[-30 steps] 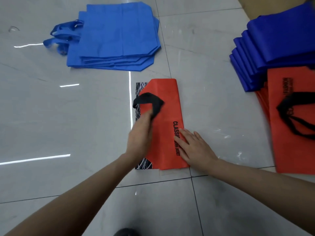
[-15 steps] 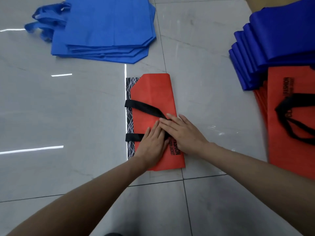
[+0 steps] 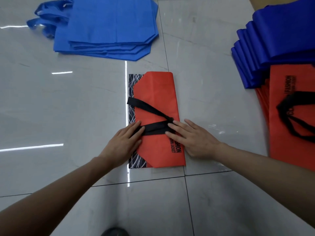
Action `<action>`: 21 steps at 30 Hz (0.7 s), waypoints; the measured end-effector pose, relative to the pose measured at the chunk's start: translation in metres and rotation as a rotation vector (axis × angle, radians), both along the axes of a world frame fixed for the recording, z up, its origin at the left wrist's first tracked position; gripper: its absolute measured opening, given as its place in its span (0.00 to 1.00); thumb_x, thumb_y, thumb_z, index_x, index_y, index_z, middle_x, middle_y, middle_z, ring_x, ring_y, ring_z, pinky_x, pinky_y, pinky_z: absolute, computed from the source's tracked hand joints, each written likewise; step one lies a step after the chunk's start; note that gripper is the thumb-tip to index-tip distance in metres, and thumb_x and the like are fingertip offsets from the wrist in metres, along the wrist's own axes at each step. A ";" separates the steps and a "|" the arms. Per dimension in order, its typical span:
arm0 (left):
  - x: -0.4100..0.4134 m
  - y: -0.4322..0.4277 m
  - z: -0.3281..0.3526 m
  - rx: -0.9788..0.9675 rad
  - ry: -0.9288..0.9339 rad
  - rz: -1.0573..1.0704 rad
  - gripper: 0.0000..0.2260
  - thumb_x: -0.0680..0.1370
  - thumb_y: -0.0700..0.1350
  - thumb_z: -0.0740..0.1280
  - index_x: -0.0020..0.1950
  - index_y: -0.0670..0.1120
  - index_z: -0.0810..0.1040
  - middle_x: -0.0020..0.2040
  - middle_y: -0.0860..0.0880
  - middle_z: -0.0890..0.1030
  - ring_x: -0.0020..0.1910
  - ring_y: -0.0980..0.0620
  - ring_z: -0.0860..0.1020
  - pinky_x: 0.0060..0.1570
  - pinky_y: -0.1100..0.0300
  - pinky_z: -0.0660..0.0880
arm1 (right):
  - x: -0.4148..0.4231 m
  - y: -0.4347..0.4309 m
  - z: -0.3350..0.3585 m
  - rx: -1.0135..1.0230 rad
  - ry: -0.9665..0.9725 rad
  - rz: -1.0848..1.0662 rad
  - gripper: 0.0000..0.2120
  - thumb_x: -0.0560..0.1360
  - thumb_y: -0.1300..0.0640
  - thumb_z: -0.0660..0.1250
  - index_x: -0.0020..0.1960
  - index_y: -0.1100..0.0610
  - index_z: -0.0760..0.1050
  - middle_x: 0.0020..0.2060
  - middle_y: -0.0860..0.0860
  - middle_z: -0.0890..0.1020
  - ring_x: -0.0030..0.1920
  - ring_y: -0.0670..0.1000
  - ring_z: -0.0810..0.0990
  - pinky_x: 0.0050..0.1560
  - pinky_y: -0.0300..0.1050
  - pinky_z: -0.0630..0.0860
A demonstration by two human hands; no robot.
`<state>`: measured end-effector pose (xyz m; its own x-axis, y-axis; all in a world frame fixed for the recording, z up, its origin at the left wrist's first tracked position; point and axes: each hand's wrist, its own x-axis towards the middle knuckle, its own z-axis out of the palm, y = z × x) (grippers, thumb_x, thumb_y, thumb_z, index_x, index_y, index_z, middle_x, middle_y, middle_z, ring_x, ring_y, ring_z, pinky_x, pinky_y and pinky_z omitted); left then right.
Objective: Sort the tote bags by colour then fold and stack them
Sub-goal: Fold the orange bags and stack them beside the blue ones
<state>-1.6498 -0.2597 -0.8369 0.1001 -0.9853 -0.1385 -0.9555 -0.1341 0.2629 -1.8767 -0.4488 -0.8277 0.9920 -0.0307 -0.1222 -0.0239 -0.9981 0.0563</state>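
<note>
bag in hand: 1 orange tote bag [image 3: 156, 99], folded into a narrow strip, is lying on the grey tiled floor [image 3: 68, 108] right in front of the person, between the 2 hands.
long axis: the strip is running near-to-far, away from the person; a black-and-white patterned side panel [image 3: 132, 86] is showing along its left edge.
handles: the black handle straps [image 3: 153, 130] are lying across the strip, 1 level and 1 slanting, meeting near the right edge.
left hand: left hand [image 3: 122, 143] is resting flat, fingers straight and close together, tips pressing the left end of the level strap.
right hand: right hand [image 3: 194, 138] is lying flat, fingers slightly spread, tips touching where the straps are meeting.
key relation: both hands are sitting on the near half, so the far half is lying free beyond the fingertips; I am guessing the next fold is going along the long axis.
nearer hand: the orange stack [image 3: 289, 133] is lying well to the right, so the right hand is looking nearer for the hand-off.
other piles: folded blue stack [image 3: 272, 48] is overlapping the orange stack's far end; flat blue pile [image 3: 109, 28], unfolded, is waiting far left.
containers: no bin plainly showing; tan corner [image 3: 265, 2] at top right, cannot tell what it is. The bags are lying flat, nothing showing inside them.
</note>
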 end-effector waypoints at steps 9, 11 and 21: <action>0.002 -0.003 0.020 0.022 0.306 0.109 0.27 0.76 0.53 0.48 0.73 0.46 0.65 0.73 0.48 0.66 0.71 0.50 0.63 0.70 0.64 0.55 | -0.002 0.003 0.005 0.246 0.140 -0.192 0.31 0.78 0.46 0.56 0.77 0.49 0.49 0.77 0.50 0.49 0.77 0.50 0.48 0.73 0.50 0.51; 0.008 -0.004 0.029 0.048 0.455 0.162 0.27 0.73 0.43 0.51 0.73 0.47 0.65 0.71 0.48 0.69 0.69 0.51 0.66 0.67 0.65 0.58 | 0.000 0.005 0.005 0.387 0.069 -0.260 0.30 0.79 0.54 0.59 0.77 0.50 0.51 0.77 0.49 0.52 0.76 0.50 0.51 0.74 0.49 0.52; 0.026 -0.027 0.051 0.080 0.870 0.360 0.13 0.76 0.45 0.69 0.59 0.56 0.76 0.55 0.56 0.80 0.51 0.66 0.76 0.51 0.69 0.70 | 0.036 -0.003 0.026 1.104 -0.312 -0.903 0.09 0.77 0.49 0.65 0.49 0.53 0.80 0.45 0.46 0.81 0.47 0.43 0.76 0.47 0.41 0.70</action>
<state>-1.6238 -0.2865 -0.7863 0.2262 -0.8997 -0.3734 -0.3262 -0.4312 0.8412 -1.8408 -0.4516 -0.8019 0.6768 -0.6792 -0.2840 -0.5203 -0.1684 -0.8372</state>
